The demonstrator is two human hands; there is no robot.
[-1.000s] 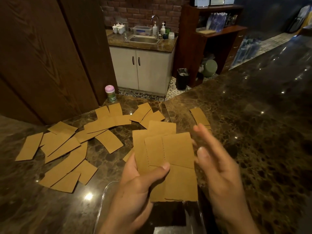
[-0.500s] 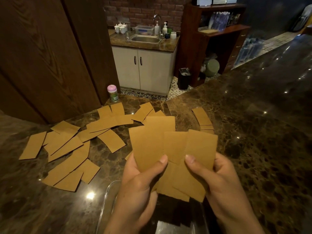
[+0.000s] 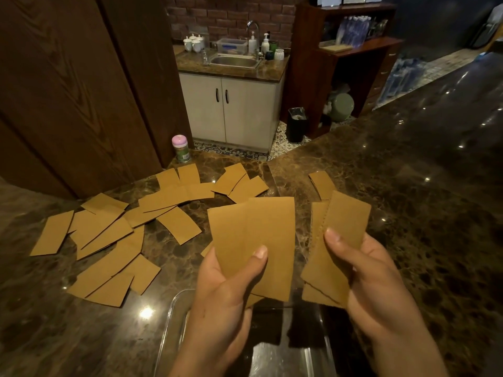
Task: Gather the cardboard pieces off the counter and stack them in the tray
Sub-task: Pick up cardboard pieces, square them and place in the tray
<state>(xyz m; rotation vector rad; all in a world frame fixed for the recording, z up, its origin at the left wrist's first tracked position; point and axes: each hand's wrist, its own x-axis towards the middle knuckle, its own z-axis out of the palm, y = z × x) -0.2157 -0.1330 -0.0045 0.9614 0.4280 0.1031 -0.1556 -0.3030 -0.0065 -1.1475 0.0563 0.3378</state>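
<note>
Both hands hold fans of cardboard above the tray.

The left hand [image 3: 228, 292] pinches a fan of cards [image 3: 253, 238], thumb on the front face, fingers behind; the right hand [image 3: 373, 276] pinches a second fan [image 3: 337, 240] the same way, well apart from the first; the clear tray [image 3: 174, 317] lies just below both, near the counter [image 3: 408, 213] edge; many loose pieces [image 3: 109, 240] lie scattered to the left, a few [image 3: 324, 183] beyond the right hand; they look light, thin, fairly stiff and smooth, likely to slide over each other, so grip near the lower edge.
</note>
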